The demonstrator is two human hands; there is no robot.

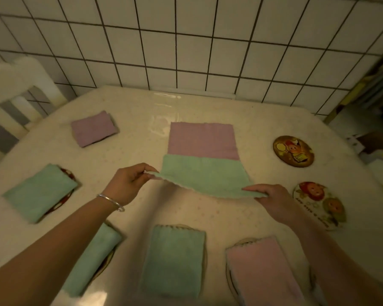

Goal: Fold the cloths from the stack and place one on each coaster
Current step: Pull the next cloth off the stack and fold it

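Note:
A green cloth [205, 175] is lifted at its near edge over the table's middle. My left hand [128, 184] pinches its near left corner and my right hand [272, 198] pinches its near right corner. Its far part lies on a flat purple cloth [202, 139], the stack. Two round coasters stand bare on the right: a dark one [293, 151] and a light one [318, 205]. Folded cloths lie on coasters around me: purple [93, 129], green [40, 192], green [91, 259], green [174, 260] and pink [262, 268].
The cream table [208, 217] meets a white tiled wall [186, 51] at the back. A white chair [16, 89] stands at the far left. Cluttered shelves [376, 89] rise at the right edge.

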